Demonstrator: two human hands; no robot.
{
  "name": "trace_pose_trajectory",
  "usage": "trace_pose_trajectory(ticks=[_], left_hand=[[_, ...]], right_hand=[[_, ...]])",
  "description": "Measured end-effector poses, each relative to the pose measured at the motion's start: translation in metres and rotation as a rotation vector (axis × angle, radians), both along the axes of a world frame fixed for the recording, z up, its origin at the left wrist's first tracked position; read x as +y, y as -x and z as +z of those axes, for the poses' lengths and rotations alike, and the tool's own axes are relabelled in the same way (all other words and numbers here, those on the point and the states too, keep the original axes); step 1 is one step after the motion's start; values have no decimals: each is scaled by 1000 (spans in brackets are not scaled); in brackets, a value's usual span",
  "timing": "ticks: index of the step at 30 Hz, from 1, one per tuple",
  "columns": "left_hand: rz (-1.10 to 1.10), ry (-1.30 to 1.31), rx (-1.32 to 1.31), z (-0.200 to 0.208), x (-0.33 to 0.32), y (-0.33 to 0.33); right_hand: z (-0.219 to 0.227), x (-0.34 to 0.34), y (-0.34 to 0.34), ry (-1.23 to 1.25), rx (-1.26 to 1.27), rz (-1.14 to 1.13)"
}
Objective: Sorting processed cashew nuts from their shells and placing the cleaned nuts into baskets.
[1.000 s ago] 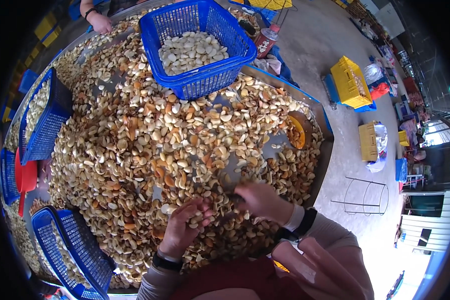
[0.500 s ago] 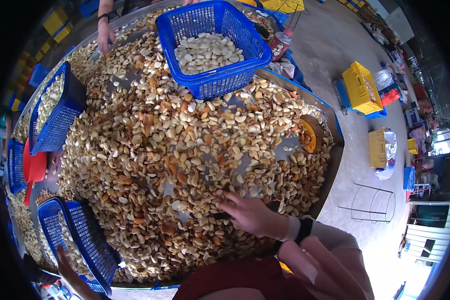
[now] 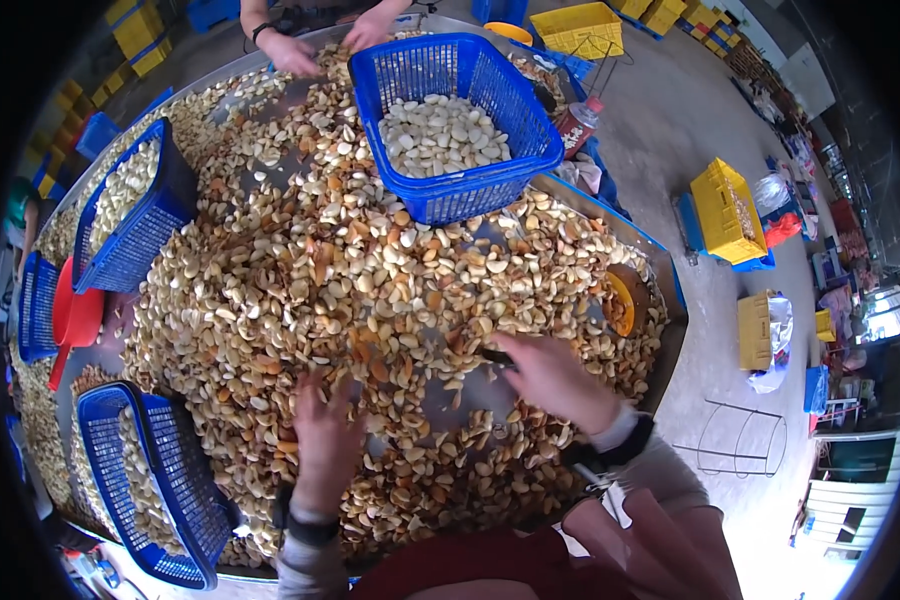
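Observation:
A broad heap of small, flat, pale to orange-brown pieces (image 3: 270, 270) covers the metal table; I cannot tell their kind. My left hand (image 3: 328, 445) reaches over the heap's near middle, fingers apart and pointing away from me, touching or just above the pieces. To its right, my right hand (image 3: 562, 385) is partly closed around a small dark object (image 3: 495, 356), mostly hidden by the fingers. Between and beyond my hands a patch of grey tabletop (image 3: 470, 397) shows through.
A blue basket (image 3: 425, 205) of white pieces stands at the far side. More blue baskets (image 3: 170, 230) and a red scoop (image 3: 75, 310) line the left. An orange dish (image 3: 622, 305) lies at the right edge. Across the table are another person's hands (image 3: 370, 28). Yellow crates (image 3: 725, 210) stand on the floor.
My left hand has come from the near-left basket onto the heap. My right hand has moved right and away from me, and more tabletop shows there. The other person's hands are now together.

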State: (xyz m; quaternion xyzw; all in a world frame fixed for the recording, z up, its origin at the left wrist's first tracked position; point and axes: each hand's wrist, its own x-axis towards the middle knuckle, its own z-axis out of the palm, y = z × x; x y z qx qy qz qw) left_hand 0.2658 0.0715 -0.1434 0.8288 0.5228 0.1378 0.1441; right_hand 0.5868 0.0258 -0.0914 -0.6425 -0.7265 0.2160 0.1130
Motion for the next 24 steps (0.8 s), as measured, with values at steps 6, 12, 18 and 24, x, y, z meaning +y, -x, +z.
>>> trace_pose_trajectory(ticks=[6, 12, 18, 24], left_hand=[[-387, 77, 353, 6, -67, -60], [19, 59, -24, 5, 63, -13], [-167, 40, 126, 9, 62, -24], [-41, 77, -301, 33, -36, -57]], right_hand=[[-60, 27, 63, -52, 28, 37], [-61, 31, 57, -107, -146, 75], [-48, 30, 20, -168, 305, -184], [-29, 2, 38, 89, 505, -27]])
